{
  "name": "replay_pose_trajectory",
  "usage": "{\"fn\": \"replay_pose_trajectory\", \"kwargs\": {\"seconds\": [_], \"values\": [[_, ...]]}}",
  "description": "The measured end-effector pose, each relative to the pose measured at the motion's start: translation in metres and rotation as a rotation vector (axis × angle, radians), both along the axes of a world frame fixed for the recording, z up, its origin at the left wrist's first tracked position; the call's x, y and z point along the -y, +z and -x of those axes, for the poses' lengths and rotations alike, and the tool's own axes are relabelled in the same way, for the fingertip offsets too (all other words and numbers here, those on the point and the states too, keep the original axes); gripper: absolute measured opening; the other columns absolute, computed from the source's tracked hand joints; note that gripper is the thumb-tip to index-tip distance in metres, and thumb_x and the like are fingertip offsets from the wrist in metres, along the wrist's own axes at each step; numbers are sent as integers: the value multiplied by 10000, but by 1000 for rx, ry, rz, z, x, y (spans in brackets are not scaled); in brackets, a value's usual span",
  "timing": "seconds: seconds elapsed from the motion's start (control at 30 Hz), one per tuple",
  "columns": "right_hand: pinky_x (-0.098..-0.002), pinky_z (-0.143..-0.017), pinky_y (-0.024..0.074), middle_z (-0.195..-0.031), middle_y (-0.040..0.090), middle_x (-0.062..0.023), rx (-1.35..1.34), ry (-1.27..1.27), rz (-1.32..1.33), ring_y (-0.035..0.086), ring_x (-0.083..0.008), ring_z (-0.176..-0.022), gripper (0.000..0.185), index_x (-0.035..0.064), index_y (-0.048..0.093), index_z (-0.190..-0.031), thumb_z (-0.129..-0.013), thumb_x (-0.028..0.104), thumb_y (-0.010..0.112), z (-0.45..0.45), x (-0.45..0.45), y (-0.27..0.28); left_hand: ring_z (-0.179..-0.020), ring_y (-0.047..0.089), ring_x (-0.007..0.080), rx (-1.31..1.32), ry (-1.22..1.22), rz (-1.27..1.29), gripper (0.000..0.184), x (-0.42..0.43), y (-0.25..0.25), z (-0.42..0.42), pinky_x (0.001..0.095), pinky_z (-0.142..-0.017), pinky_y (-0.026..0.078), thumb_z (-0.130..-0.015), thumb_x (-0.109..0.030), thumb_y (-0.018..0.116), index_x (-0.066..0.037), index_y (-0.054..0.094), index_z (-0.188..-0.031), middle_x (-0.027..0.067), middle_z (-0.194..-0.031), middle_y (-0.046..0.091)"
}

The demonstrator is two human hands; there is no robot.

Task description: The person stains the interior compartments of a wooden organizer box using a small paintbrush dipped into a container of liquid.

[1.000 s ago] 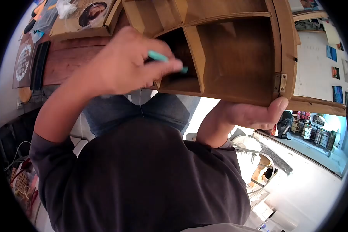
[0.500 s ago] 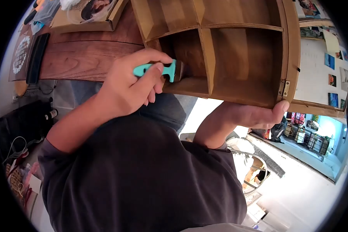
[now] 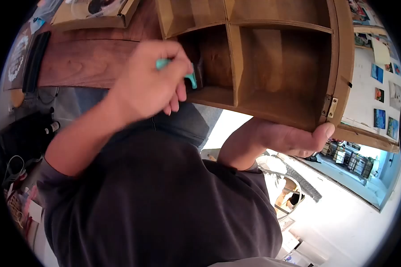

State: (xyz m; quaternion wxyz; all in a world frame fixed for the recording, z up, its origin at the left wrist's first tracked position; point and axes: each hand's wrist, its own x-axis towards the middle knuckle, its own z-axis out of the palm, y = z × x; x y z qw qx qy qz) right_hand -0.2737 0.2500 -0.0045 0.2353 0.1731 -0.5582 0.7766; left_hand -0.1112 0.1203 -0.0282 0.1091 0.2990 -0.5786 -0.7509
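Observation:
My left hand [image 3: 153, 82], slightly blurred, is closed around a teal T-shaped scraper [image 3: 191, 80]. The wide head of the scraper is at the left side of a lower compartment in a wooden divided box [image 3: 283, 71]; whether it touches the wood I cannot tell. With my right hand [image 3: 289, 135] I grip the near lower edge of the box, close to its corner and a brass hinge [image 3: 329, 107]. Part of that hand is hidden beneath the box. Thin wooden dividers [image 3: 235, 62] split the box into several compartments.
Under the box lies a reddish-brown wooden table [image 3: 84, 62]. A cardboard box [image 3: 93, 20] with a clear plastic item sits at its upper left, near a black strip [image 3: 35, 62]. At the right, a hinged panel [image 3: 381, 84] carries small pictures.
My left hand has shifted slightly up and left with the scraper, which is now more covered by my fingers. My right hand keeps its hold on the box; the view has shifted slightly.

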Motion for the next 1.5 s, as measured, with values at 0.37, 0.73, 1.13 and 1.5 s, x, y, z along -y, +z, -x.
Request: {"fn": "replay_pose_trajectory", "kwargs": {"seconds": [0.37, 0.73, 1.13, 1.5], "values": [[-389, -705, 561, -1128, 613, -169, 99, 14, -8, 633, -192, -1033, 691, 13, 628, -1228, -898, 596, 461, -12, 5, 4, -665, 715, 236, -224, -77, 1010, 69, 17, -5, -6, 308, -627, 553, -916, -67, 646, -3, 668, -927, 124, -741, 701], [-380, -706, 557, -1074, 653, -205, 53, -27, 24, 641, -194, -1005, 656, -43, 661, -1118, -957, 551, 433, -14, 1, -1, -614, 669, 103, -76, 41, 465, 111, -9, -18, 4, 263, -529, 511, -927, 2, 628, 2, 577, -829, 53, -700, 660], [-364, -733, 570, -1068, 672, -214, 45, -41, 88, 652, -201, -968, 614, -79, 653, -1117, -1016, 472, 400, -17, 2, -2, -633, 523, 133, -141, 144, 750, 162, -10, -29, 14, 299, -594, 443, -824, 7, 670, -4, 509, -809, 87, -681, 541], [-370, -770, 571, -1131, 663, -202, 59, -30, 92, 639, -201, -1018, 627, -86, 649, -1144, -1014, 480, 412, -23, 7, 3, -712, 587, 450, -106, 62, 785, 132, -7, -15, 17, 460, -624, 482, -788, -50, 668, 8, 550, -800, 193, -691, 572]]}}
